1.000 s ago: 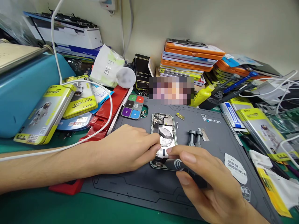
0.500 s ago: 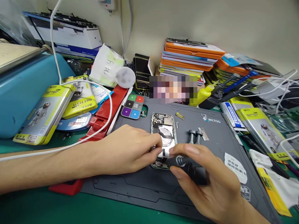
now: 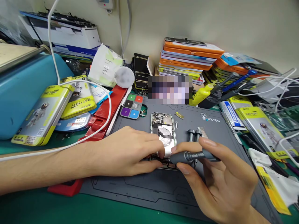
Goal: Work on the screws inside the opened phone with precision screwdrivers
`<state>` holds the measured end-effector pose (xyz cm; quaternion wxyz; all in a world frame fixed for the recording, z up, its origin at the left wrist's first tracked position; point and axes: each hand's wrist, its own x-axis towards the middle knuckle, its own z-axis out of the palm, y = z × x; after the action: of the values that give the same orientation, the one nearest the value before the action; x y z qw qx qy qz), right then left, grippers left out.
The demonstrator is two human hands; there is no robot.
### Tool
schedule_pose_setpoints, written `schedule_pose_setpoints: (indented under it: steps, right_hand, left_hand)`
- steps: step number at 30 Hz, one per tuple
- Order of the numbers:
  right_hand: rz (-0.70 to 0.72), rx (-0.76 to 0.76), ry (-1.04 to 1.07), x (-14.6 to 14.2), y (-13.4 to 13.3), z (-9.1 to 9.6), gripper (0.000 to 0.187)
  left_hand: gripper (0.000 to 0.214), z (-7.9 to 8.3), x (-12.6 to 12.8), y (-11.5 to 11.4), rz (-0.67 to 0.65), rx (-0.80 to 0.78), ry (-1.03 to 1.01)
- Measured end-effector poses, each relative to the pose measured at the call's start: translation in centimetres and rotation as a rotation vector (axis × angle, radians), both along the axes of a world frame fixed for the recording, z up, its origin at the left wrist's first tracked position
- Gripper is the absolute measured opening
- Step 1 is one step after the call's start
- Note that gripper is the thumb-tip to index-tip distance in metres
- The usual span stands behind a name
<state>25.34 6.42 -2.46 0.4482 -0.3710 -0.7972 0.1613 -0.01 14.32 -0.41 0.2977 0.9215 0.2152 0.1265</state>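
An opened phone (image 3: pixel 163 130) lies face down on a grey repair mat (image 3: pixel 144 189), its inner parts showing. My left hand (image 3: pixel 126 152) rests on the phone's left side, fingers closed and pressed onto its lower half. My right hand (image 3: pixel 217 180) grips a grey screwdriver (image 3: pixel 191 155) held almost level, its tip at the phone's lower edge by my left fingertips. Two dark screwdriver bits (image 3: pixel 193 135) stand just right of the phone.
A coloured screw tray (image 3: pixel 132 107) sits at the mat's far left corner, a red tool (image 3: pixel 105 115) beside it. Yellow battery boxes (image 3: pixel 42 113) lie left and right. Stacked orange and grey boxes (image 3: pixel 187 59) stand behind. A white cable (image 3: pixel 70 146) crosses my left forearm.
My right hand has turned the screwdriver from end-on to nearly level, and its fingers spread along the handle. My left hand slid slightly toward the phone's lower end.
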Motion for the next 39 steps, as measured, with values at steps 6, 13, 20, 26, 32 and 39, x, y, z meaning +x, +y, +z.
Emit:
schedule_pose_setpoints:
  steps: [6,13,20,26,32,39]
  right_hand:
    - [0.021,0.031,0.003,-0.6,0.4,0.6,0.087]
    - [0.004,0.060,0.026,-1.1,0.8,1.3,0.084]
    - [-0.122,0.023,0.041,-2.0,0.9,2.8,0.077]
    - [-0.067,-0.087,0.078,-2.7,-0.3,1.1,0.080]
    - [-0.035,-0.112,-0.012,-1.8,-1.1,-0.7,0.085]
    - [0.052,-0.099,-0.030,-2.1,-0.6,-0.2,0.090]
  left_hand:
    - [0.009,-0.1,-0.2,0.0,-0.017,0.001,-0.003]
    - [0.010,-0.1,-0.2,0.2,-0.016,0.009,0.009]
    - [0.015,0.4,-0.1,-0.1,0.168,-0.100,0.031]
    - [0.021,0.6,0.0,0.2,0.268,-0.136,0.026]
    - [0.023,0.3,-0.1,0.1,0.220,-0.108,0.027]
    - [0.028,0.4,0.1,0.2,0.219,-0.101,0.086]
